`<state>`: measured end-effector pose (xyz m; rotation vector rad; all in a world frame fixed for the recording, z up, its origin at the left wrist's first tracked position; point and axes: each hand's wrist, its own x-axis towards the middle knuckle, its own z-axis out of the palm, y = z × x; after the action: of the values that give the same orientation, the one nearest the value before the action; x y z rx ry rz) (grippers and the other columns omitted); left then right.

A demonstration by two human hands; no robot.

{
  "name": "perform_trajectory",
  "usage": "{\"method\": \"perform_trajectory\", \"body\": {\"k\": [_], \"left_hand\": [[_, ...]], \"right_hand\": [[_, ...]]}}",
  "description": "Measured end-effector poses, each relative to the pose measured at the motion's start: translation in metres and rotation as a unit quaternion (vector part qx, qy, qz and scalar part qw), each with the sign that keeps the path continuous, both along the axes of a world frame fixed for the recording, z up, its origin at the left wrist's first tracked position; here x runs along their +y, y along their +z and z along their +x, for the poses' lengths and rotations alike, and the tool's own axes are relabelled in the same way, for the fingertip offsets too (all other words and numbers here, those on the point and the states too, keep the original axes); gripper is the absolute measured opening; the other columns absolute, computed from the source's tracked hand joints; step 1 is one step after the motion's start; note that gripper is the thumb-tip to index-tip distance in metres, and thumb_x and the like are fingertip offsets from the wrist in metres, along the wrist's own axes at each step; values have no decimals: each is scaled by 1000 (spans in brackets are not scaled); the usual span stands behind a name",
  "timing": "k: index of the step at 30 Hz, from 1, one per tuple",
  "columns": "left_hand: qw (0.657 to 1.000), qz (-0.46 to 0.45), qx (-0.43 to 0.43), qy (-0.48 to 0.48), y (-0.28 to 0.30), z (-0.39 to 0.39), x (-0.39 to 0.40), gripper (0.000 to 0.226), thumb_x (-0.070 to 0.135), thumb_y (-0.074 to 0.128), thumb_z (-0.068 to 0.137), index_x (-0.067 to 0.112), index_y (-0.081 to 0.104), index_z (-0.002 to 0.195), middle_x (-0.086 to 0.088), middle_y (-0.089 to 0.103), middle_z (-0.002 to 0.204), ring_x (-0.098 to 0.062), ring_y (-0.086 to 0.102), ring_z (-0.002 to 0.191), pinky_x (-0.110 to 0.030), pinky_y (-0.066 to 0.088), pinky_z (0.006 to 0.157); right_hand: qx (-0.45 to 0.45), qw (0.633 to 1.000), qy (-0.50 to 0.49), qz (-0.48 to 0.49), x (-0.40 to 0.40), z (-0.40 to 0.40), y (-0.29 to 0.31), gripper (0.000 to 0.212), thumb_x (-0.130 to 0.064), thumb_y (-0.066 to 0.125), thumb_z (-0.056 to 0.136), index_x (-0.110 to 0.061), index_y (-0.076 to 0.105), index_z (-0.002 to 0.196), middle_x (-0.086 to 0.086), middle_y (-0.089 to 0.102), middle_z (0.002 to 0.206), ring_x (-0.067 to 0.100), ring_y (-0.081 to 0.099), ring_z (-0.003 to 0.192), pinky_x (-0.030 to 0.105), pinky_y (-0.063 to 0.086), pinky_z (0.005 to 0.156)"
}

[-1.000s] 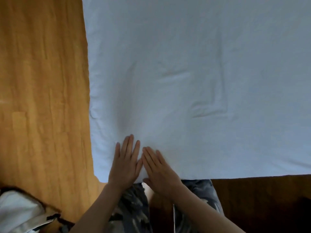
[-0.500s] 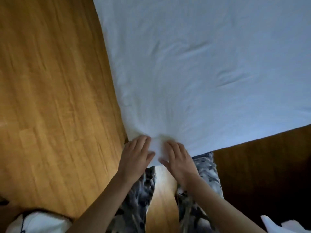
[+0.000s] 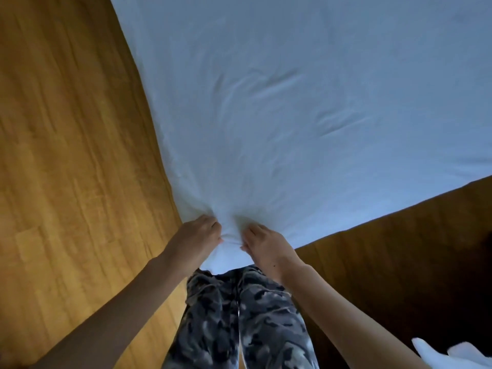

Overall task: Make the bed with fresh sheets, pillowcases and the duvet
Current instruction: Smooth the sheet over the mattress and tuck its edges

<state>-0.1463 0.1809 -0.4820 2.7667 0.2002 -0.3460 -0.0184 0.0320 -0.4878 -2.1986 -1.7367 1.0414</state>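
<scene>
1. Wood floor (image 3: 66, 161) lies to your left and, darker, at lower right; your patterned trousers (image 3: 239, 315) stand between.
2. White sheet (image 3: 292, 102) fills the upper frame, creased at centre, its near corner pulled toward you.
3. Your left hand (image 3: 195, 239) grips that corner, fingers curled into the cloth.
4. Your right hand (image 3: 266, 246) pinches the same corner just beside it, gathering folds between both hands.
5. White fabric (image 3: 452, 355) shows at the bottom right edge.

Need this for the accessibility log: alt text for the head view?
Both hands, left hand and right hand, grip the near corner of a white sheet, fingers curled into bunched fabric. Wooden floor lies left; camouflage-patterned trousers show below.
</scene>
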Motion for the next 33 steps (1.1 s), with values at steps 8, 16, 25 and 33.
{"method": "perform_trajectory", "body": {"k": [8, 16, 25, 33], "left_hand": [[998, -42, 23, -46, 16, -7, 2, 43, 29, 90, 60, 17, 49, 55, 4, 45, 56, -12, 48, 50, -20, 37, 37], [995, -47, 86, -35, -3, -3, 8, 44, 27, 94, 50, 19, 52, 55, 4, 49, 57, -10, 51, 50, -18, 38, 37], [959, 17, 277, -51, 13, 40, -10, 50, 16, 93, 47, -7, 67, 84, -16, 65, 74, -24, 65, 63, -24, 48, 46], [975, 23, -65, 213, 11, 79, 23, 12, 20, 61, 93, 8, 63, 94, -11, 68, 91, -25, 65, 86, -30, 51, 66]], "right_hand": [[110, 993, -24, -18, -5, 7, 23, 17, -21, 48, 99, -5, 51, 93, 8, 52, 95, 19, 45, 82, 28, 35, 68], [77, 994, -9, -79, 5, -16, -10, 16, 7, 47, 89, 0, 52, 102, 15, 51, 105, 32, 51, 94, 35, 37, 64], [51, 998, 36, -24, 7, -3, -6, 10, -12, 52, 90, -7, 60, 90, 10, 59, 89, 28, 57, 83, 32, 38, 53], [-136, 946, -191, 222, 28, 41, -20, 35, -21, 47, 98, 1, 61, 120, 19, 58, 129, 32, 50, 123, 38, 41, 104]]}}
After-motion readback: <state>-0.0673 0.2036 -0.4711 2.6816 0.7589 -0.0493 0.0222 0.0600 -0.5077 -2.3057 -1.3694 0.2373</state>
